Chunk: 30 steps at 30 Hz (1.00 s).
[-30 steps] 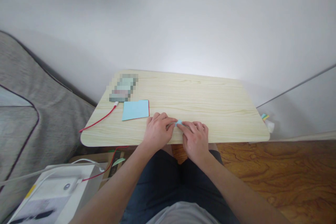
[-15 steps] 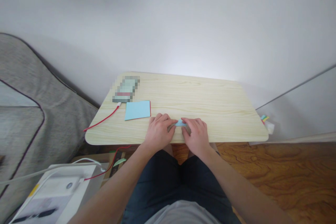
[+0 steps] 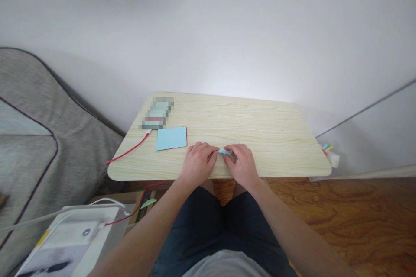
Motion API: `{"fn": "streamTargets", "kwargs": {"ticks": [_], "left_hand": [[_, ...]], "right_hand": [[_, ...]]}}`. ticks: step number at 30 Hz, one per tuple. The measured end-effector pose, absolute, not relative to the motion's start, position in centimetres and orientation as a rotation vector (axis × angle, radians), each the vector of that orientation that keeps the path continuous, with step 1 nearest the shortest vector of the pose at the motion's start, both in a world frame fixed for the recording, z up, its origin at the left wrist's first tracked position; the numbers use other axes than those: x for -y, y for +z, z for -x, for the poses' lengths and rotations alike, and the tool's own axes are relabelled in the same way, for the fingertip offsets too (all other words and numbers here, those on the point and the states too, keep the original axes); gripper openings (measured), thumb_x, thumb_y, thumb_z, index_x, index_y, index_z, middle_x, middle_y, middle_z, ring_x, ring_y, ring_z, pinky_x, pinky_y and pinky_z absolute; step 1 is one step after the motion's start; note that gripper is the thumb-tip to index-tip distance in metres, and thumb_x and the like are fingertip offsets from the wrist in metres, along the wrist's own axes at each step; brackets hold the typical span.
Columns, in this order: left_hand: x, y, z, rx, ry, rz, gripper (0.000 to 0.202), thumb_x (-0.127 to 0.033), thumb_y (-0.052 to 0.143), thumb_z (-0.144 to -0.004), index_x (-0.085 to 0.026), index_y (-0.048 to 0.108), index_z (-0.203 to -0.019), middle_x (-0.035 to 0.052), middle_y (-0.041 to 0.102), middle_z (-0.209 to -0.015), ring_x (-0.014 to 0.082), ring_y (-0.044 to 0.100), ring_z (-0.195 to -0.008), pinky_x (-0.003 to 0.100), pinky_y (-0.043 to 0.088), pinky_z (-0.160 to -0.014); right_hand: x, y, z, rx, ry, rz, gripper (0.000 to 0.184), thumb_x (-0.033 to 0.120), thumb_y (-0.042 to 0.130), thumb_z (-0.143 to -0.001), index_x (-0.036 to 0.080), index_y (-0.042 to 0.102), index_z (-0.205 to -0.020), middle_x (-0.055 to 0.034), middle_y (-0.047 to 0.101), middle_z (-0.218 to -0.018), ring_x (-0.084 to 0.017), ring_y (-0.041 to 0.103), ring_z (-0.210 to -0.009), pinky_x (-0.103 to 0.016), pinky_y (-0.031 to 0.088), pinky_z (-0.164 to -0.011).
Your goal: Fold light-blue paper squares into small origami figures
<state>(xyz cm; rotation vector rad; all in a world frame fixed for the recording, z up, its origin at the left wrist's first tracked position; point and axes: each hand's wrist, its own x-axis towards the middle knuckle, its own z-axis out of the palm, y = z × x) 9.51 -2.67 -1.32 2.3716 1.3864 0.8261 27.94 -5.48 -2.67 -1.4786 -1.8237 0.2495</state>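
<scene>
Frame centre: left hand [image 3: 197,165] and right hand [image 3: 242,166] pinch a small blue paper [image 3: 224,151] flat against the desk [image 3: 276,138], apparently steadying it; a blue sheet [image 3: 171,138] lies to its left.

White wall [image 3: 208,21], wood floor [image 3: 341,212] — pale table [image 3: 269,130]

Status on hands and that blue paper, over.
Left hand and right hand both pinch the folded blue paper, low on the table. Blue square sheet lies apart, left. Nothing in the way.
</scene>
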Motion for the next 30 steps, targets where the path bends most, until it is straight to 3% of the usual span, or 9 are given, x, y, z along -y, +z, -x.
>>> {"fn": "streamTargets", "kwargs": {"ticks": [5,11,17,30], "left_hand": [[2.2,-1.2,-9.6,-1.317,0.955,-2.242,0.017,-0.028,0.057,-0.095,-0.024,0.071,-0.102,0.0046,0.072,-0.096,0.023,0.061,-0.097,0.041,0.046,-0.091],[1.2,-1.7,-10.4,-1.276,1.11,-1.991,0.012,-0.028,0.062,-0.09,-0.023,0.069,-0.098,0.0034,0.07,-0.095,0.0206,0.064,-0.096,0.037,0.051,-0.09],[1.2,-1.8,-11.2,-1.206,1.108,-1.891,0.015,-0.03,0.055,-0.094,-0.023,0.067,-0.1,0.0023,0.073,-0.096,0.0182,0.067,-0.091,0.033,0.053,-0.084],[1.6,-1.8,-11.1,-1.213,1.179,-1.908,0.014,-0.029,0.054,-0.094,-0.023,0.066,-0.098,0.0038,0.071,-0.097,0.0189,0.067,-0.094,0.035,0.055,-0.088]], "right_hand": [[4.9,-2.5,-27.9,1.709,0.358,1.436,0.008,0.023,0.064,-0.091,0.024,0.072,-0.094,-0.0047,0.074,-0.092,-0.023,0.065,-0.09,-0.039,0.05,-0.087],[4.5,-2.2,-27.7,1.451,0.619,1.411,0.012,0.032,0.066,-0.09,0.026,0.075,-0.095,-0.0017,0.076,-0.089,-0.02,0.067,-0.08,-0.037,0.053,-0.079],[4.8,-2.1,-27.5,1.34,0.641,1.338,0.02,0.03,0.068,-0.087,0.026,0.07,-0.107,-0.0031,0.075,-0.099,-0.021,0.068,-0.089,-0.037,0.053,-0.083],[5.2,-1.1,-27.3,1.478,0.561,1.281,0.011,0.021,0.063,-0.087,0.025,0.069,-0.096,-0.0051,0.068,-0.107,-0.019,0.065,-0.092,-0.036,0.052,-0.083]]}}
